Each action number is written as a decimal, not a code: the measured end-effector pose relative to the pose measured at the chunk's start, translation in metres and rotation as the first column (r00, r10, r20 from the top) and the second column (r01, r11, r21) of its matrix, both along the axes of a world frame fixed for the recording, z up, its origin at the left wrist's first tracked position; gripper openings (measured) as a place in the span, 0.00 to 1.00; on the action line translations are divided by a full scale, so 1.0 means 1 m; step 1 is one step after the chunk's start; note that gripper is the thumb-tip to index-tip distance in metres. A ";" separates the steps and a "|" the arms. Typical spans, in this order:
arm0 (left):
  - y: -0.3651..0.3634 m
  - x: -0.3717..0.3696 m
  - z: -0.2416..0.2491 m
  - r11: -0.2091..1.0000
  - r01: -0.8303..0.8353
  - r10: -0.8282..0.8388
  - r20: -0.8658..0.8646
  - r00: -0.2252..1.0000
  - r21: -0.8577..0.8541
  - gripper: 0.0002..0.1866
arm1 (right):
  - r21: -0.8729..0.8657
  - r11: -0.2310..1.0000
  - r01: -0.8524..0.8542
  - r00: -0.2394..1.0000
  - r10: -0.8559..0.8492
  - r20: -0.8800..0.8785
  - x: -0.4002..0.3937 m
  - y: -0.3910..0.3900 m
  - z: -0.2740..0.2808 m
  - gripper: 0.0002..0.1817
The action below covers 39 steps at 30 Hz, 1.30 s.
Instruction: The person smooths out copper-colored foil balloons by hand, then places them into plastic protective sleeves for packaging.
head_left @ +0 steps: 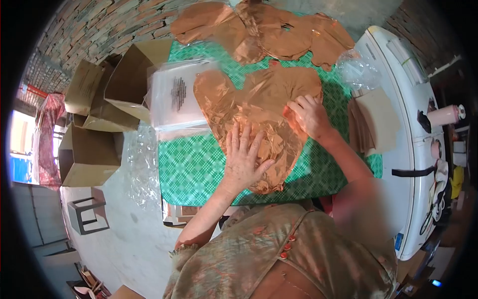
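Observation:
A flat, wrinkled copper-coloured foil balloon (pixel 284 82) lies on the green patterned tablecloth (pixel 186 172), its wide two-lobed end away from me. My left hand (pixel 242 158) rests flat on the lower part of the balloon, fingers spread. Near the balloon's right edge, my right hand (pixel 309 117) has its fingers curled together, pinching a reddish, shiny bit of the foil. The palm side of that hand is hidden. More copper foil balloons (pixel 286 40) lie overlapped along the far edge of the table.
Clear plastic bags (pixel 172 97) with printed text lie left of the balloon. Open cardboard boxes (pixel 92 154) stand further left, above a small grey stool (pixel 88 212). On the right are brown flat sheets (pixel 376 122), crumpled clear plastic (pixel 359 70) and a white appliance holding thread spools (pixel 445 115).

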<state>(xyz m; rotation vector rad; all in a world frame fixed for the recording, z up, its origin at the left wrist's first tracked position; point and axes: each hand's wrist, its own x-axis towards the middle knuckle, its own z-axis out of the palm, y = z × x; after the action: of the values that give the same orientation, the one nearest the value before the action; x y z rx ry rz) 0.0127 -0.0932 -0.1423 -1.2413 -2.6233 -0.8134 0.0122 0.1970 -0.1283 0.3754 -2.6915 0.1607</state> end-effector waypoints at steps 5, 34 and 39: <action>0.000 -0.002 -0.005 1.000 0.010 -0.011 -0.014 1.000 -0.028 0.46 | 0.058 0.998 0.000 1.000 0.001 -0.003 -0.003 0.000 0.000 0.18; 0.004 0.002 0.005 0.997 0.025 -0.027 -0.028 0.999 -0.067 0.38 | 0.204 0.893 0.401 0.916 -0.396 -0.066 -0.091 0.066 0.028 0.17; 0.000 0.001 0.006 0.999 -0.004 0.008 -0.086 0.996 0.047 0.35 | 0.176 0.863 0.474 0.869 -0.491 0.069 -0.134 0.127 0.009 0.10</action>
<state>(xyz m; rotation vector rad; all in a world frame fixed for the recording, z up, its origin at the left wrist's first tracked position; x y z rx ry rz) 0.0137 -0.0934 -0.1364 -1.2277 -2.5243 -0.7977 -0.1218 0.3239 -0.1189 -0.2849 -2.8189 -0.1814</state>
